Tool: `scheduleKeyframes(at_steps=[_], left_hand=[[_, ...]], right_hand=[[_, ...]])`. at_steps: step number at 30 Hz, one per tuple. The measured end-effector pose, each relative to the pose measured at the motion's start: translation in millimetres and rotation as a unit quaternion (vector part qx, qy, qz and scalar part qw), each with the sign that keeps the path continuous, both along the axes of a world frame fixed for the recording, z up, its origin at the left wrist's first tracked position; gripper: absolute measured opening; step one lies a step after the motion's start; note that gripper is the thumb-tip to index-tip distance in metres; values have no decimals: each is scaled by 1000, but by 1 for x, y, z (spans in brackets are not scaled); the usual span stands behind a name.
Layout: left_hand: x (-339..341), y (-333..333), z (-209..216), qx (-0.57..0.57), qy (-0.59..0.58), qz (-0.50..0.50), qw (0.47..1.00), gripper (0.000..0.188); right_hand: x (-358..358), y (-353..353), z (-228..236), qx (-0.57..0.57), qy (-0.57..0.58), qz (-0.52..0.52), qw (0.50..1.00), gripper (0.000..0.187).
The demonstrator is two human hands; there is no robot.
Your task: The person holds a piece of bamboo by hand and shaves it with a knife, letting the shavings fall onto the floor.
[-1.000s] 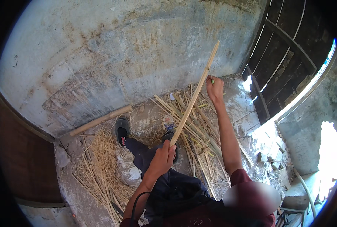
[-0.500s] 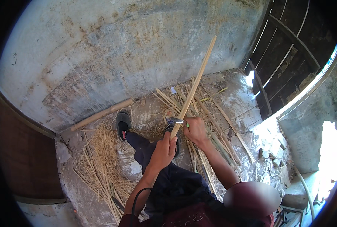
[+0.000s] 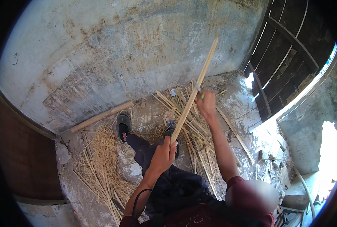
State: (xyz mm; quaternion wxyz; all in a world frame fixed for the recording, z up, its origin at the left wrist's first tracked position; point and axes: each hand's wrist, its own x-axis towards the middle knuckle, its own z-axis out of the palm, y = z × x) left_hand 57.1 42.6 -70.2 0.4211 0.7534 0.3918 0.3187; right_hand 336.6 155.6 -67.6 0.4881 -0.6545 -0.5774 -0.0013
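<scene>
Your left hand (image 3: 162, 156) grips the lower end of a bamboo strip (image 3: 186, 109), which slants up over the floor (image 3: 140, 121) toward the floor's edge at the wall (image 3: 138, 56); your right hand (image 3: 206, 103) is wrapped around a green-handled knife (image 3: 202, 96), its blurred blade at the strip, contact unclear. If that blade skids, or the strip twists in a slack grip, it could run down into your left hand.

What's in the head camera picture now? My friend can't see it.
A person's left hand grips a long, pale wooden strip, while their right hand holds a small green-handled blade close to it. Straw-coloured shavings and loose pale sticks litter the grey floor beside a stained grey wall.
</scene>
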Motion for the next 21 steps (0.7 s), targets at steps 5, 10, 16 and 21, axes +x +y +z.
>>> scheduleKeyframes(at_steps=[5, 10, 16, 21], left_hand=[[2, 2, -2, -5, -1, -5, 1000, 21], [5, 4, -10, 31, 41, 10, 999, 22], [7, 6, -21, 82, 28, 19, 996, 24], [7, 3, -17, 52, 55, 33, 997, 24]], right_hand=[[30, 13, 18, 22, -40, -25, 999, 18], [-14, -38, -1, -79, -159, 73, 981, 9], [-43, -78, -31, -76, -85, 93, 989, 21], [-50, -72, -24, -85, -84, 97, 988, 26]])
